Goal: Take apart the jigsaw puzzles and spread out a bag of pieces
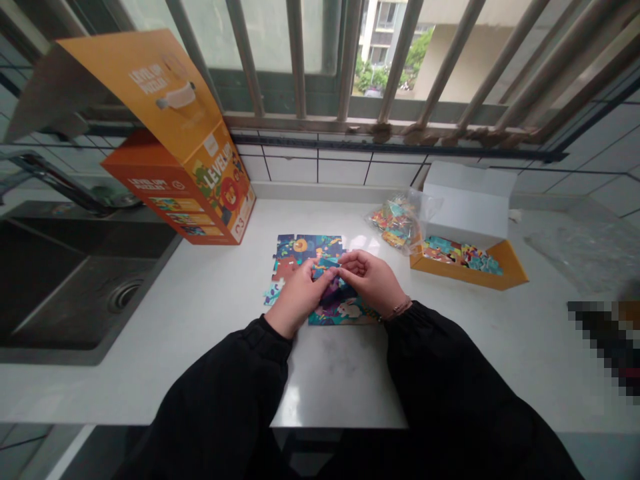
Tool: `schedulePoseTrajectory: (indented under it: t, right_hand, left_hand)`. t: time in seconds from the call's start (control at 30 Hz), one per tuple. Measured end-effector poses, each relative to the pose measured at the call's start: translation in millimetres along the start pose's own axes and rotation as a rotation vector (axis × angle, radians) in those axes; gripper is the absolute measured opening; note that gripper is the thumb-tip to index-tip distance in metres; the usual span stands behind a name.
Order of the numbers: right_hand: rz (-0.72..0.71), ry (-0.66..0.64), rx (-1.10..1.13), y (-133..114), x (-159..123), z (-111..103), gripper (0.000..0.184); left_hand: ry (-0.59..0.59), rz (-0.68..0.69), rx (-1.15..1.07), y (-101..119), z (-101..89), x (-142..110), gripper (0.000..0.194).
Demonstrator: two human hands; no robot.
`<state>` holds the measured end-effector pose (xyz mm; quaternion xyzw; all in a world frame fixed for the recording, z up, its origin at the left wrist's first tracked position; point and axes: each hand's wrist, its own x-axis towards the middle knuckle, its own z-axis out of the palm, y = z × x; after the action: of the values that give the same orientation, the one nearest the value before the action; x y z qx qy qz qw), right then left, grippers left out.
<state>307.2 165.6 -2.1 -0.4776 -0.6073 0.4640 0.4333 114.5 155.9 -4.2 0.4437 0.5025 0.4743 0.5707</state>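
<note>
A partly assembled colourful jigsaw puzzle (300,257) lies flat on the white counter (215,313). Both hands rest over its middle. My left hand (296,297) and my right hand (371,280) meet with fingertips pinched together on a small puzzle piece (327,272) just above the puzzle. The piece is mostly hidden by the fingers. Black sleeves cover both arms, and a bracelet sits on the right wrist.
An orange puzzle box (180,193) with its lid flipped up stands at the back left. A black sink (65,280) with a tap lies left. At the right sit an orange tray of loose pieces (467,263), a white box (470,200) and a plastic bag of pieces (397,220).
</note>
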Motion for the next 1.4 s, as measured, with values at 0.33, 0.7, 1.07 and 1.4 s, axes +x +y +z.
schedulePoseTrajectory:
  t: [0.33,0.7,1.07,1.4]
  right_hand:
    - [-0.416,-0.230,-0.713,3.5,-4.5,-19.7,0.059]
    - [-0.408,-0.060,-0.362,-21.7,-17.8,19.2,0.042]
    - [0.058,-0.155,0.236,-16.2,-11.4,19.6,0.050]
    - [-0.038,0.061,-0.043,-20.2,-13.0,17.0,0.036]
  left_hand:
    - [0.216,-0.097,-0.458,8.3,-3.0,11.1,0.026]
    - [0.192,-0.130,-0.554,14.1,2.8,5.9,0.023]
    - [0.202,-0.024,-0.544,13.0,1.7,6.5,0.031]
    - [-0.124,-0.062,-0.375,11.5,22.4,-15.7,0.048]
